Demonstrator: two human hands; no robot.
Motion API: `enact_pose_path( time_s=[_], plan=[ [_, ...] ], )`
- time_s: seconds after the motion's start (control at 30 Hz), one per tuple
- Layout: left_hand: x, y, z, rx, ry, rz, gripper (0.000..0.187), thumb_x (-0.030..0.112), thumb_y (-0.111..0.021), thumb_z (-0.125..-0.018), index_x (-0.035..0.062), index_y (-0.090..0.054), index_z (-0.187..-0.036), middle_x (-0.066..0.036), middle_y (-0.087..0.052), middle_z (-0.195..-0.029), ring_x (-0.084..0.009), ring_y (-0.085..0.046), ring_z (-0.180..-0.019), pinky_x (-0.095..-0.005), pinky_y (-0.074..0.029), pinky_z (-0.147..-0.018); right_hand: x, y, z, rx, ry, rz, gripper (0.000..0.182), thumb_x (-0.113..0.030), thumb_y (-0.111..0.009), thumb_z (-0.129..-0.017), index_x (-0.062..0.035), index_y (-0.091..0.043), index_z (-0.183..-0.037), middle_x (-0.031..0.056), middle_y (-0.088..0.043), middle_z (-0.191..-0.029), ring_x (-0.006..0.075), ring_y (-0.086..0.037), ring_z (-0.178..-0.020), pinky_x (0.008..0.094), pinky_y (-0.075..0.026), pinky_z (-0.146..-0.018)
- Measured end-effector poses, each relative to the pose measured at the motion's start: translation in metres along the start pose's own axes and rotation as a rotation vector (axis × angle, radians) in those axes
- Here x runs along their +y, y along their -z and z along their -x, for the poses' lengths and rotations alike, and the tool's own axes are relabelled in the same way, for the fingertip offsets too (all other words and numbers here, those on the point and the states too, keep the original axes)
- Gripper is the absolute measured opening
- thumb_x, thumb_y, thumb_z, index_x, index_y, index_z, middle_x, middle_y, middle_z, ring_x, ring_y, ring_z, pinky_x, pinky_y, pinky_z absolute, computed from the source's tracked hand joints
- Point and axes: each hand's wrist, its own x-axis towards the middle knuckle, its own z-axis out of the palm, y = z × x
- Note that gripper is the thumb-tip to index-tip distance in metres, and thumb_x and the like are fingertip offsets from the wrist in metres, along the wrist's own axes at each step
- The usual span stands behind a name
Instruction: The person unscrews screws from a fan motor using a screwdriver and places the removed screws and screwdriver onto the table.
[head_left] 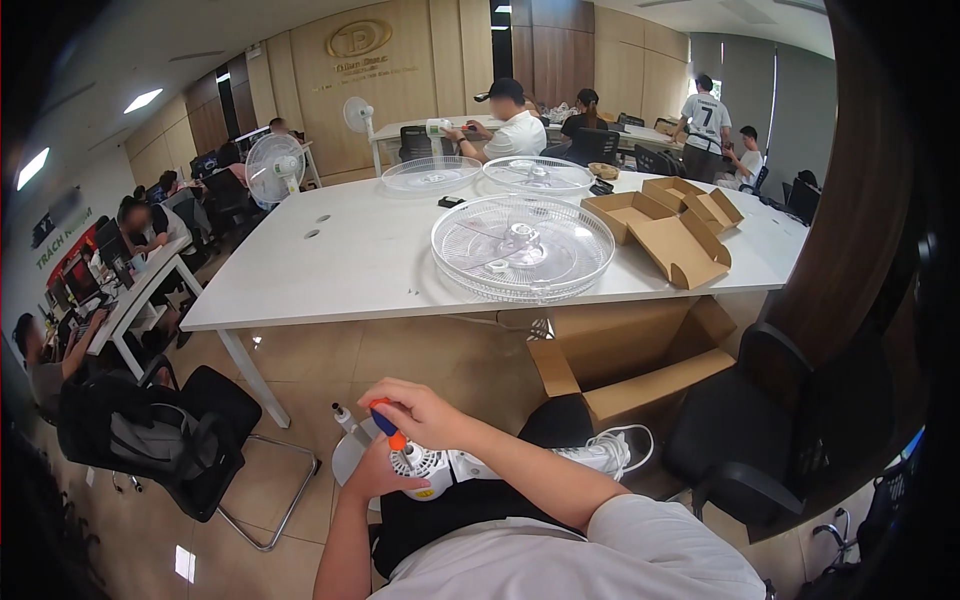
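Note:
My right hand (425, 412) is closed around the blue-and-orange handle of a screwdriver (397, 440). Its metal shaft points down into the vented back of a white fan motor housing (432, 474), which rests against my lap. My left hand (372, 474) wraps around the near left side of that housing and also sits close below the screwdriver handle. A white neck and base part (480, 467) extends from the housing to the right. Beside my hands, on the left, a metal-tipped pole (343, 413) rises near a round white base (348, 458). The screwdriver's tip is hidden.
Ahead stands a white table (350, 260) with a stack of clear fan grilles (523, 248), more grilles behind, and opened cardboard boxes (680, 250). A large open carton (640, 350) sits below. Black chairs flank me, one holding a backpack (165, 435). Other people work farther back.

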Motion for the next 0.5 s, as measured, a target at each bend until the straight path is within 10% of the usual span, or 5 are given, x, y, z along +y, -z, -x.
enact_pose_path(
  time_s=[0.23,0.33,0.43,0.5],
  plan=[
    [-0.006,0.001,-0.003,-0.038,0.021,0.027,0.1,0.025,-0.101,-0.059,0.001,-0.051,-0.143,-0.014,-0.06,-0.138,-0.0278,-0.057,-0.131,-0.0401,-0.046,-0.11,0.011,-0.019,-0.001,-0.109,-0.221,-0.569,0.013,-0.011,-0.051,-0.108,-0.0042,-0.061,-0.104,0.0033,-0.063,-0.098,0.0114,-0.059,-0.094,0.0303,-0.051,-0.08],
    [-0.01,-0.001,-0.002,0.012,-0.009,-0.002,0.102,0.028,-0.101,-0.059,0.0004,-0.05,-0.143,-0.016,-0.058,-0.141,-0.0281,-0.056,-0.133,-0.0406,-0.046,-0.111,-0.003,-0.021,-0.009,-0.119,-0.303,-0.274,0.013,-0.015,-0.048,-0.108,-0.0052,-0.055,-0.102,0.003,-0.06,-0.086,0.0088,-0.056,-0.082,0.029,-0.048,-0.072],
    [-0.018,-0.001,-0.002,0.047,-0.044,-0.09,0.103,0.03,-0.101,-0.06,-0.0002,-0.05,-0.144,-0.017,-0.058,-0.141,-0.0285,-0.055,-0.134,-0.0411,-0.045,-0.111,-0.002,-0.012,-0.015,-0.171,-0.192,-0.261,0.019,-0.022,-0.056,-0.107,-0.0041,-0.051,-0.105,0.0069,-0.062,-0.082,0.0171,-0.06,-0.074,0.0344,-0.049,-0.068],
    [-0.021,-0.002,-0.001,0.017,-0.004,-0.019,0.106,0.03,-0.101,-0.059,-0.0009,-0.048,-0.146,-0.017,-0.058,-0.141,-0.0293,-0.055,-0.135,-0.041,-0.044,-0.112,-0.006,0.001,-0.015,-0.188,-0.045,0.269,0.028,-0.029,-0.061,-0.104,-0.0035,-0.051,-0.11,0.013,-0.066,-0.086,0.0282,-0.064,-0.072,0.0407,-0.052,-0.07]
  ],
)
